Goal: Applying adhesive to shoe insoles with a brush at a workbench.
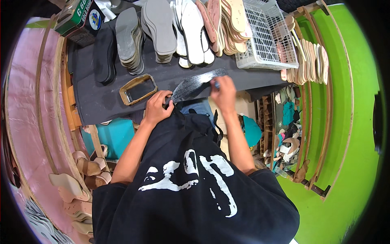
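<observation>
A glossy black sole-shaped piece [193, 86] lies across the front edge of the dark worktable [101, 101]. My left hand [158, 106] pinches its near, narrow end at the table edge. My right hand [222, 91] is closed at its far, wide end around a small blue-tipped tool [216, 84] pressed against the piece. Just left of my left hand, a tan sole-shaped frame [138, 88] lies flat on the table. My black shirt with a white print fills the lower middle.
Behind the hands stand stacks of black soles [105, 55], grey soles [129, 40], white soles [193, 32] and tan soles [227, 24], plus a white plastic basket [268, 36]. A green box [79, 16] sits far left. Shelves of tan insoles [308, 57] are right; wooden heels [87, 166] lower left.
</observation>
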Tool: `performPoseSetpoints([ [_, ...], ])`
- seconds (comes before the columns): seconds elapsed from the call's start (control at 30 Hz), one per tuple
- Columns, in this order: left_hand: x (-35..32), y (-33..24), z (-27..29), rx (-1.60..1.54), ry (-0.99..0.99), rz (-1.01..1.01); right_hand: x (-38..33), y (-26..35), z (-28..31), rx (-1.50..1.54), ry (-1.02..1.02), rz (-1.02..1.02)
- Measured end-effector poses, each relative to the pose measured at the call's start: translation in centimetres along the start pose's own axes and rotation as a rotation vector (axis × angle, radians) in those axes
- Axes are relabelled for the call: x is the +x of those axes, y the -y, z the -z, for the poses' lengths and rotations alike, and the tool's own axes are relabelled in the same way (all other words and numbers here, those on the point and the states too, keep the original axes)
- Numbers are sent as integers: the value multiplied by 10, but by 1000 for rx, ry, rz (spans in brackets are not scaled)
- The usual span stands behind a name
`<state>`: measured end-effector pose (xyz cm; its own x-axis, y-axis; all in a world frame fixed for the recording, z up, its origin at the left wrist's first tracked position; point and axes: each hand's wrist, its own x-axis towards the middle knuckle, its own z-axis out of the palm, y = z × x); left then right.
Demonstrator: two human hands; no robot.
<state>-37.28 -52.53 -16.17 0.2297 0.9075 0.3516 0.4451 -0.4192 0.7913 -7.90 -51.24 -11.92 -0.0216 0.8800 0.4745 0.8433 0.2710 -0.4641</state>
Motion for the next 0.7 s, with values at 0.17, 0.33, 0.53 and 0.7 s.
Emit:
performPoseSetpoints([
  [0.17, -1, 5, -3, -6, -10, -1, -21, 87, -27, 313, 199, 54],
  [0.33, -2, 4, -4, -20, -31, 43, -10, 53, -21, 441, 138, -222],
  [0.53, -1, 5, -5, -29, -31, 38, -4, 29, 3, 221, 64, -274],
  [0.7, -1, 11, -8, -1, -72, -31, -24, 96, -36, 318, 213, 104],
])
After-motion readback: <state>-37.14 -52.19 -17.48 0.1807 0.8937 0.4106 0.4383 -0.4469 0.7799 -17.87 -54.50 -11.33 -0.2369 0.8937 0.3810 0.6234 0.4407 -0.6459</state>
